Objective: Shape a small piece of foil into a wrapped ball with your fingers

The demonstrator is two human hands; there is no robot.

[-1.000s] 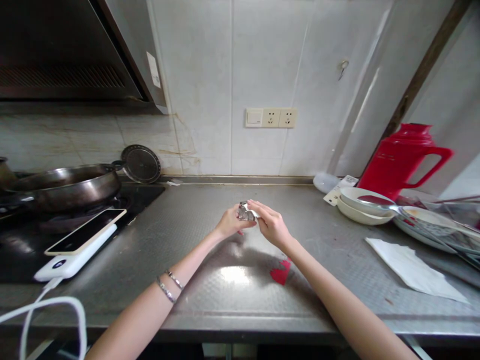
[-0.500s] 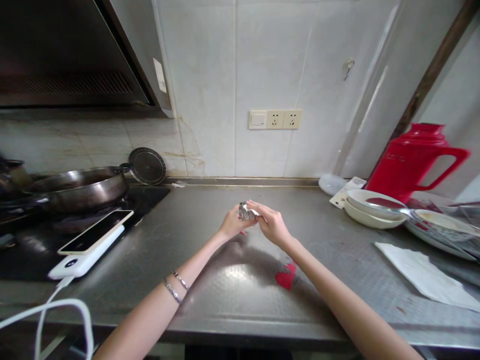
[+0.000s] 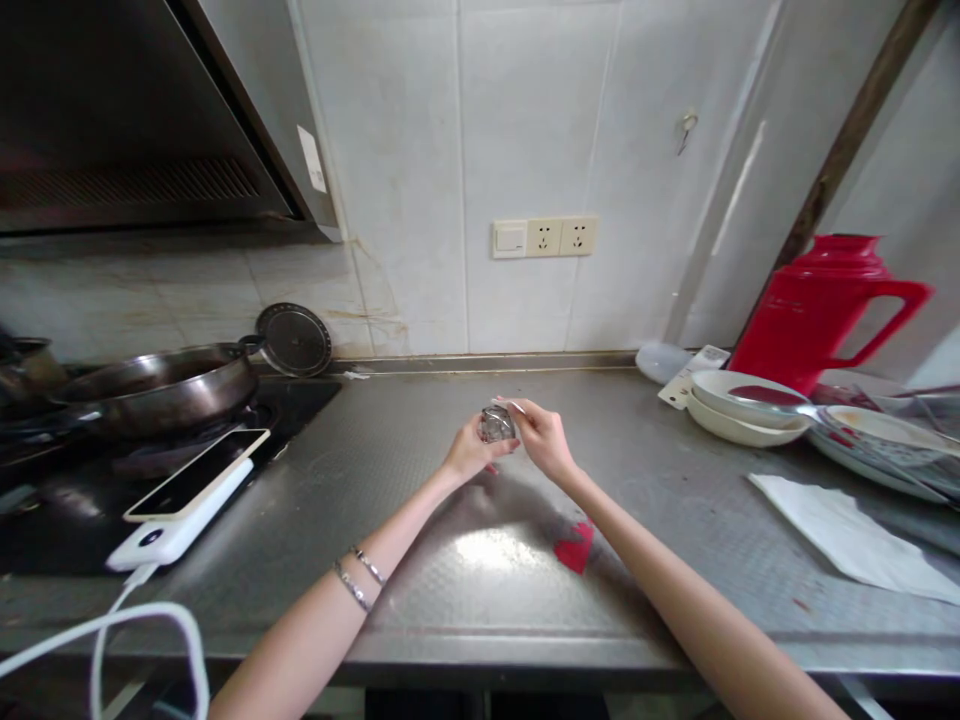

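Above the middle of the steel counter (image 3: 405, 540), my left hand (image 3: 469, 452) is closed around a small, round, silvery object (image 3: 496, 424) with a shiny, uneven surface. Its exact kind cannot be made out. My right hand (image 3: 550, 440) is beside it, thumb and fingers pinched together at the object's upper right edge. A thin pale edge shows at those fingertips, too small to name. On the counter below, near my right forearm, lies a red heart-shaped piece (image 3: 574, 548).
Left, a phone (image 3: 199, 474) rests on a white power bank (image 3: 180, 515) with a cable, over the black cooktop beside a steel pan (image 3: 165, 385). Right are stacked white bowls (image 3: 742, 425), a red thermos jug (image 3: 817, 310), plates (image 3: 885, 440) and a white paper sheet (image 3: 847, 535).
My right hand has shifted slightly right and tilted off the silvery object's top, so more of its round face shows. My left hand still holds it. The view has shifted a little.
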